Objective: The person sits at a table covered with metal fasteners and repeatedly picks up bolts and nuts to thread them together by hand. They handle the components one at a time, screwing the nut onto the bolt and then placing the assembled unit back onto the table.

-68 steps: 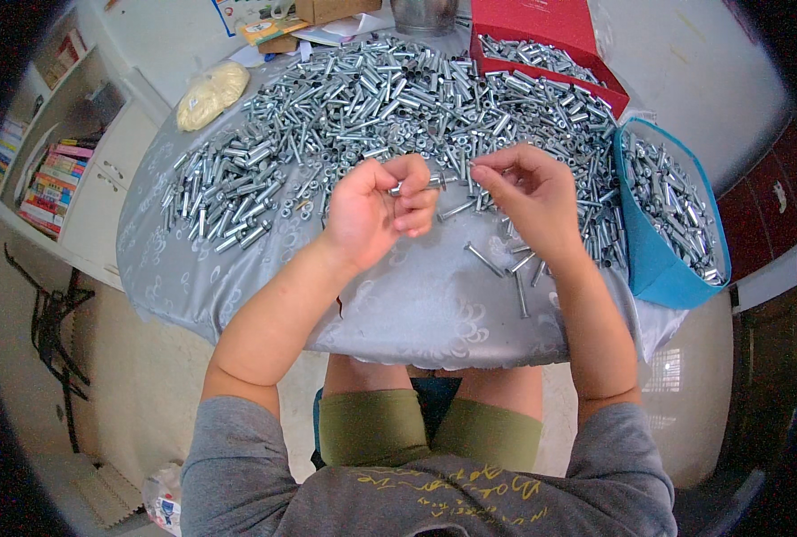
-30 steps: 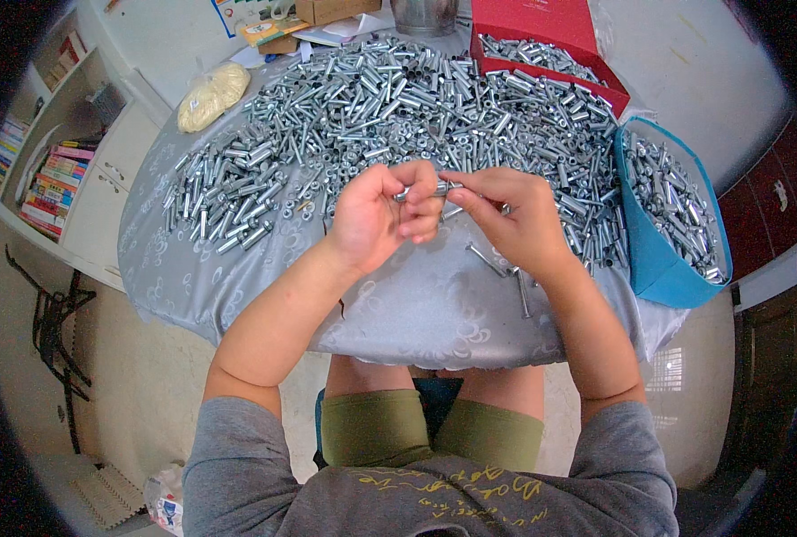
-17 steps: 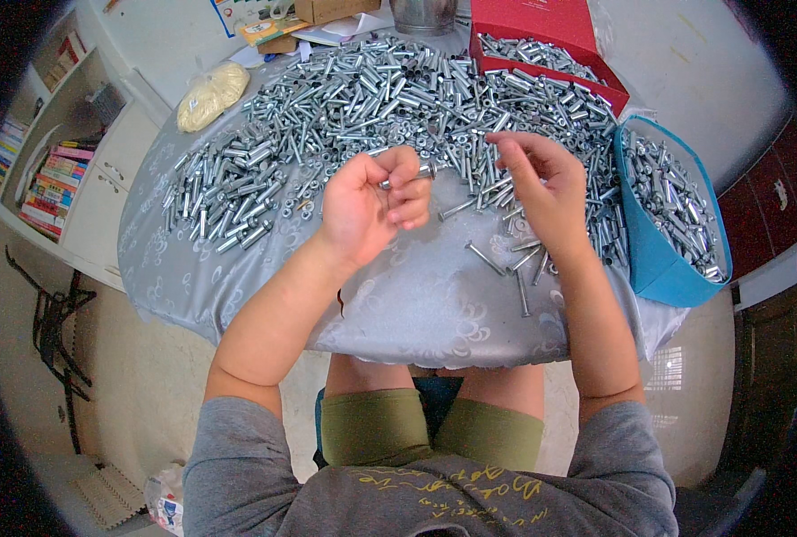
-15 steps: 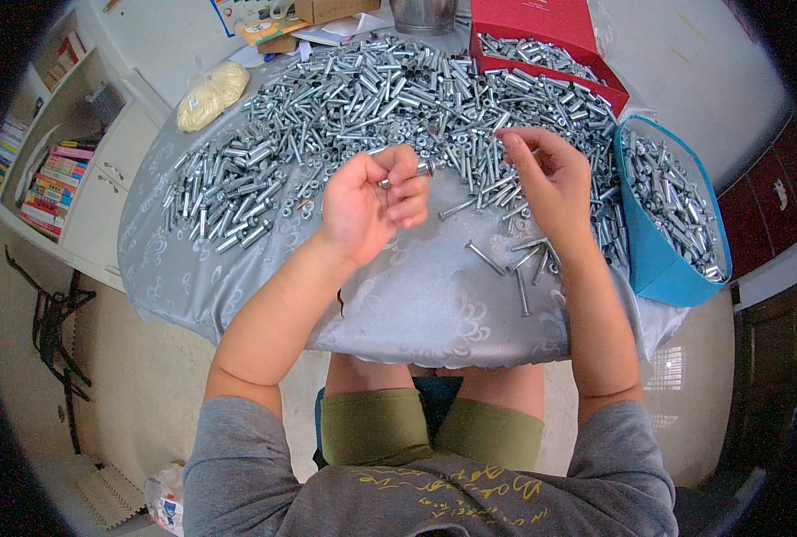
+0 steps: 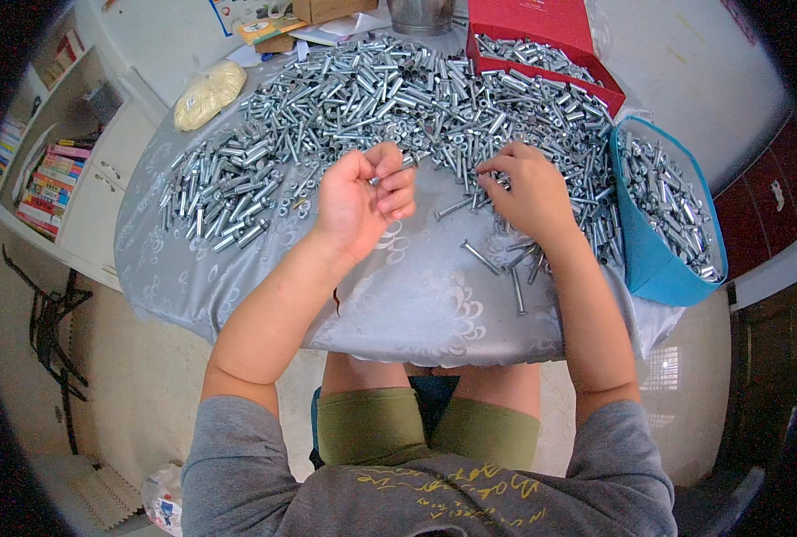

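My left hand point(image 5: 367, 192) is raised over the near edge of the pile, its fingers curled round a silvery metal bolt point(image 5: 407, 163). Only a short end of that bolt shows; the palm and fingers hide most of it. To the right, my right hand point(image 5: 525, 190) reaches palm down over the pile of loose bolts, sleeves and nuts point(image 5: 362, 94). Its thumb and forefinger are bent and apart at the pile's near edge, beside some long bolts point(image 5: 455, 208). I see nothing between them.
A blue fabric bin point(image 5: 671, 259) full of bolts stands on the right. Behind the pile are a red box point(image 5: 541, 22) with more bolts and a metal bucket point(image 5: 421, 16). A bag of pale yellow stuff point(image 5: 210, 94) lies far left on the grey tablecloth point(image 5: 389, 313).
My right hand has come down and slightly left onto the pile, turning palm down. My left hand has shifted a little left, still closed on the bolt.
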Demonstrator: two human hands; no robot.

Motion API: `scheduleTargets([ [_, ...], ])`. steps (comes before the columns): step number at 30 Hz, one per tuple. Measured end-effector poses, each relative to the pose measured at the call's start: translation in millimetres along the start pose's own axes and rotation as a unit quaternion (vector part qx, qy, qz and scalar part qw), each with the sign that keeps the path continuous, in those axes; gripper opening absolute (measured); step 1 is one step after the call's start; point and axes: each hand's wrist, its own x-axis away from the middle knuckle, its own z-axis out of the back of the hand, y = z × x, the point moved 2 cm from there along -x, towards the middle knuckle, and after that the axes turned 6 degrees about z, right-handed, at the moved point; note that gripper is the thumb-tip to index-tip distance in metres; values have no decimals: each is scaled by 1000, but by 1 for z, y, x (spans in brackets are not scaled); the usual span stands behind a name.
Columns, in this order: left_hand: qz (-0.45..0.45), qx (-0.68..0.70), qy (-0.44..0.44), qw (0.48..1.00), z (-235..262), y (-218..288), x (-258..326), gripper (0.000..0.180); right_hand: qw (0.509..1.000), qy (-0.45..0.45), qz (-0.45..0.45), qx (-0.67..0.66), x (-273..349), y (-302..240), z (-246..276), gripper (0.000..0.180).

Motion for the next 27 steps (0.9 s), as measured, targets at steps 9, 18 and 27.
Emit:
scheduleTargets([
  [9, 5, 3, -19, 1000, 0, 1, 1, 10, 996, -71, -47, -28, 1, -2, 7, 11],
  [18, 0, -5, -22, 1000, -2, 1, 1, 10, 996, 29, -83, 25, 2, 5, 17, 14],
  [27, -2, -11, -20, 1000, -2, 1, 1, 9, 951, -137, -249, 119, 7, 16, 39, 23],
])
